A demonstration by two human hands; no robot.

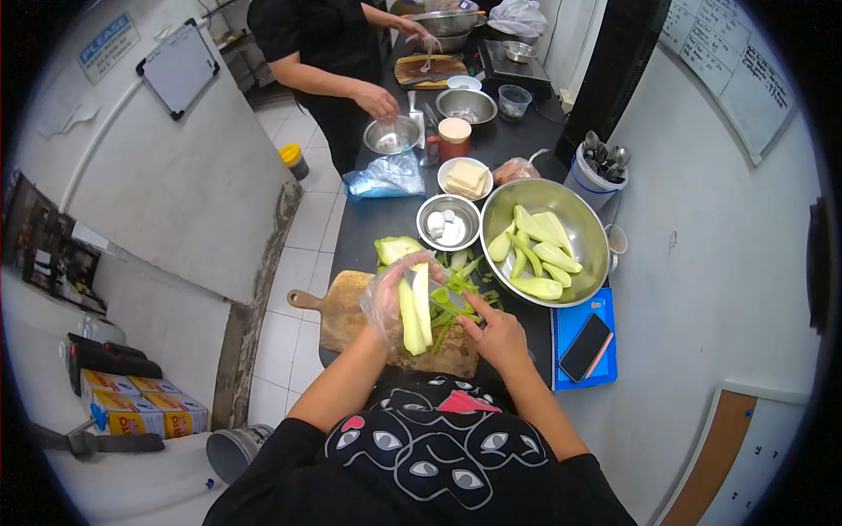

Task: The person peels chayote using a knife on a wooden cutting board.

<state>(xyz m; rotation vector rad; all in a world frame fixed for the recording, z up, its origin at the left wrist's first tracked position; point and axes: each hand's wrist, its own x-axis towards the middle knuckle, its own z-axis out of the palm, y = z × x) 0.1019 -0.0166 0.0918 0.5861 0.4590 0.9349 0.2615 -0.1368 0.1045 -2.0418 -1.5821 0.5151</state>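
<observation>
My left hand, in a clear plastic glove, is closed around two long, pale green peeled vegetable wedges, held upright over the wooden cutting board. My right hand is just to the right, its index finger stretched forward and the other fingers curled. It seems to grip a thin tool pointing at the wedges, but I cannot make out its kind. Green peelings lie under and beyond both hands. A larger pale green vegetable piece rests behind my left hand. More peeled wedges fill part of a big steel bowl.
A small steel bowl with white pieces and a white bowl of pale slabs stand beyond. At right, a phone lies on a blue folder. Across the table, another person works near a metal bowl.
</observation>
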